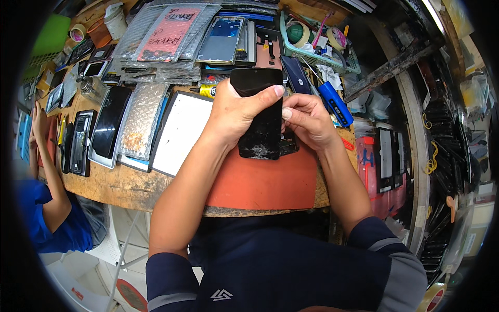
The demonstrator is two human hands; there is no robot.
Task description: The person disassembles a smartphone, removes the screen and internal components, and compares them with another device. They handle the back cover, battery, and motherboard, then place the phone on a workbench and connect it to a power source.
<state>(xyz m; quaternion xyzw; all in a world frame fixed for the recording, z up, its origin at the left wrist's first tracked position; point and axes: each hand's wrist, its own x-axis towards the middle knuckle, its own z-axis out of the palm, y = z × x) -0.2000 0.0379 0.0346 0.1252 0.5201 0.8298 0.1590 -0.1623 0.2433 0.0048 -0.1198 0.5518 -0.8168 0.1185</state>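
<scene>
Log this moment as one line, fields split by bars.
left grip: clasping cracked black phone screen | right grip: curled at its right edge | below: orange-red mat | far left: co-worker's arm

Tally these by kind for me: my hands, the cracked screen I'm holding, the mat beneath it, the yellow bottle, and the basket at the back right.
Hands: 2, left hand and right hand
Cracked screen: 1
Mat: 1
Yellow bottle: 1
Basket: 1
Total: 6

Free mat (262, 184) before phone (262, 125), wrapped stack (171, 39) blocking beyond
</scene>
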